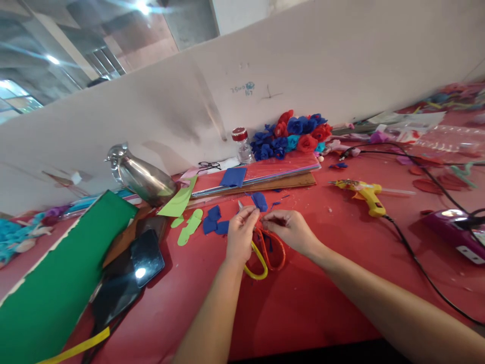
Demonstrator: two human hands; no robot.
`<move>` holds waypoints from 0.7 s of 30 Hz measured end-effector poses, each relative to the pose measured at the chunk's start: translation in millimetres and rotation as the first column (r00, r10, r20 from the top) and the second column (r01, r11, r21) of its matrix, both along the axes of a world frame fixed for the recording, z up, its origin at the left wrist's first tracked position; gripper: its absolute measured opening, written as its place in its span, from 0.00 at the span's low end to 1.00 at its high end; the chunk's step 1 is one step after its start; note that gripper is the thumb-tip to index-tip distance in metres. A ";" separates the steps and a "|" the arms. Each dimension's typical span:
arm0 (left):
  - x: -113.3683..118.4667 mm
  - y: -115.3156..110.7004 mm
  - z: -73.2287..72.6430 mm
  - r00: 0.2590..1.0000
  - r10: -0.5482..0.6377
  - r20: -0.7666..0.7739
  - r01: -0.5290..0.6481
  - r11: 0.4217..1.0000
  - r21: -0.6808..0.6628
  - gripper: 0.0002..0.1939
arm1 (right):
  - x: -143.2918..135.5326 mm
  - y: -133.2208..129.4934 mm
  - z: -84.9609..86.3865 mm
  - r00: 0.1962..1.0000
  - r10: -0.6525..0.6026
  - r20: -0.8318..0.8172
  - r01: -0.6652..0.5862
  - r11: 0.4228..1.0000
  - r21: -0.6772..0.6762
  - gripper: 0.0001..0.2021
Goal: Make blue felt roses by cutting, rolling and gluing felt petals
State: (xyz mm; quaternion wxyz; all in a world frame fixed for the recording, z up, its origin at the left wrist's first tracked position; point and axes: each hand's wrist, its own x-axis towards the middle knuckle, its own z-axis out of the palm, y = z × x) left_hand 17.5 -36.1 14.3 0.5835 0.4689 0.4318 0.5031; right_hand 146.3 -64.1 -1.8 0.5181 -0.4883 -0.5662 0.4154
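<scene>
My left hand (241, 230) is closed in a pinch on the lower edge of a small blue paper piece (259, 201) with a rounded top. Just to its right, my right hand (290, 230) has thumb and fingers pressed together; anything between them is too small to make out. Below both hands lie scissors (273, 253) with one orange and one yellow handle loop, their blades partly hidden by my left hand. Cut blue paper pieces (212, 220) lie left of my hands, beside light green cut pieces (189, 228). A blue paper square (233, 177) rests on stacked sheets (280, 174).
A yellow glue gun (364, 194) with its cord lies right. Behind stand a red-lidded jar (244, 146) and red and blue paper flowers (291, 136). A tilted metal jug (140, 174), a phone (147, 258) and a green board (56, 278) are left. A purple device (454, 232) sits far right.
</scene>
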 end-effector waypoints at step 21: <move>1.0 2.3 1.1 0.988 0.012 0.152 0.007 0.992 -0.124 0.13 | -0.2 -0.3 3.7 0.993 0.030 -0.110 -0.037 0.997 -0.067 0.08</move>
